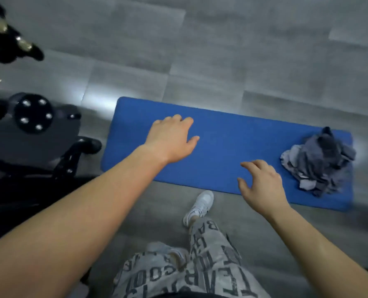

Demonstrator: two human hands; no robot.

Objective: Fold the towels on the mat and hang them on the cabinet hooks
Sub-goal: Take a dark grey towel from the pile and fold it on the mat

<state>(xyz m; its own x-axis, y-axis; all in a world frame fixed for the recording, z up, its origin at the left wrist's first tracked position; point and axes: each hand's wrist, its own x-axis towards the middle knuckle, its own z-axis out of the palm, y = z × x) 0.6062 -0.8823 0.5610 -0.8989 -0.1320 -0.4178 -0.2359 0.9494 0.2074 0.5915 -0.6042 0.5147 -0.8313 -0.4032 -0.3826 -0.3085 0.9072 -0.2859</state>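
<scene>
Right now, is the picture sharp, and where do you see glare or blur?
Head view: the whole frame is soft with motion blur, worst at the edges; the grey towel pile smears at the right end of the blue mat. White glare lies on the floor tiles by the mat's far left corner. The left hand and right hand are fairly clear, both open. The wide lens skews the mat.

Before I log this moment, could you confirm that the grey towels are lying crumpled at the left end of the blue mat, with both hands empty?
Not quite: the head view shows the crumpled grey towels at the right end of the blue mat. The left hand and right hand are indeed empty.
</scene>
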